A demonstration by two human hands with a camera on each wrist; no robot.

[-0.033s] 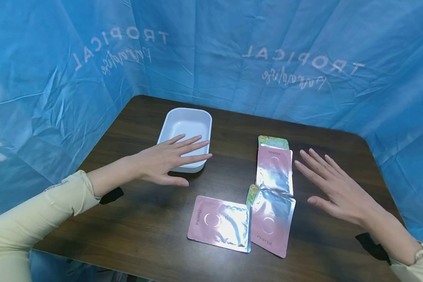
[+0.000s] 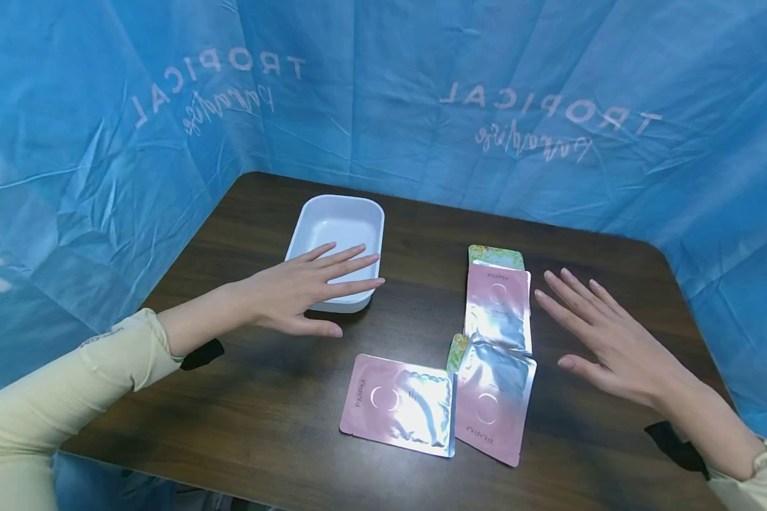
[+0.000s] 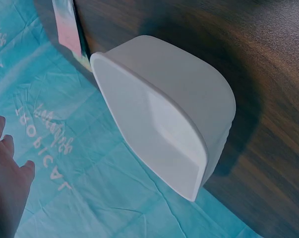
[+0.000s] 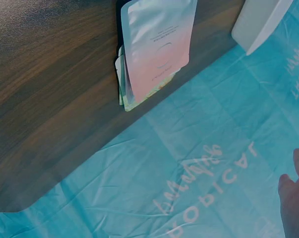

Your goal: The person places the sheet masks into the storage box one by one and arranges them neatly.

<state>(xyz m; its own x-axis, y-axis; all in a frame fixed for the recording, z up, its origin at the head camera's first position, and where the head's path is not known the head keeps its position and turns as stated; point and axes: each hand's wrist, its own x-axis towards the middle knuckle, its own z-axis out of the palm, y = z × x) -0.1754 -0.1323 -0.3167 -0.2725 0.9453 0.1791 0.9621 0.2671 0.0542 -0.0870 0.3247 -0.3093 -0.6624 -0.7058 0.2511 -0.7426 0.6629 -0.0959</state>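
In the head view my left hand is held with fingers spread, over the near part of a white rectangular tub, and holds nothing. My right hand, fingers straight and slightly spread, is just right of several flat foil sachets and is empty too. One pink and silver sachet lies sideways at the front. Another pink sachet lies angled beside it, and a third pink sachet lies farther back. Green patterned sachets peek out from beneath. The left wrist view shows the tub's inside bare.
The dark wooden table has rounded far corners. Blue fabric with mirrored lettering hangs behind it and along both sides. Dark bands sit at both wrists, below pale yellow sleeves.
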